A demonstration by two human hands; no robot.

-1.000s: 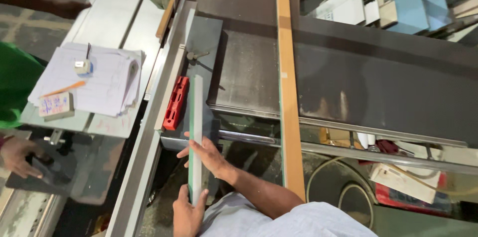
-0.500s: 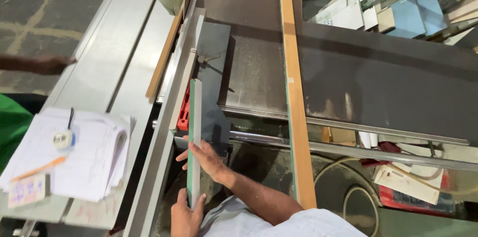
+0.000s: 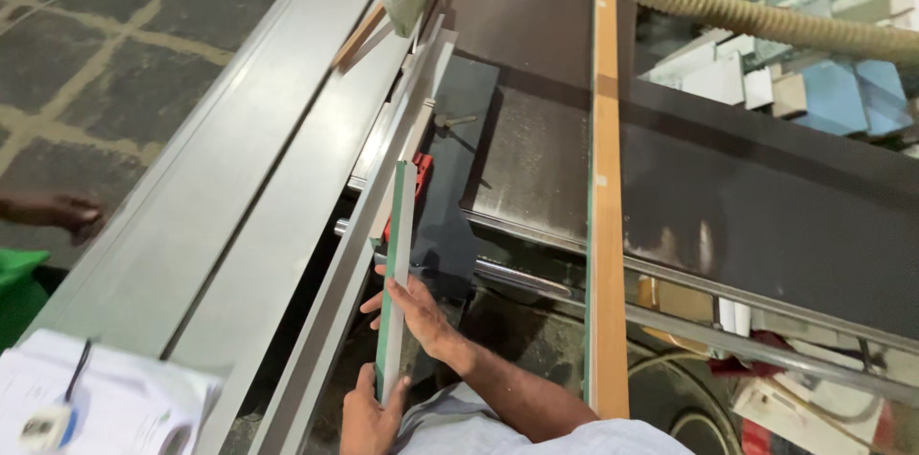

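- Head view: one left hand [image 3: 369, 414] grips the near end of one narrow green-edged strip [image 3: 396, 264].
- One right hand [image 3: 414, 307] clasps it midway, beside the saw table [image 3: 268, 216].
- Farther: one orange fence [image 3: 605, 177], one ribbed hose [image 3: 689, 0].

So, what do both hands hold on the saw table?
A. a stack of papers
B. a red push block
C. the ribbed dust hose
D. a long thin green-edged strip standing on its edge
D: the right hand and the left hand grip the near end of the strip, which stands on edge.
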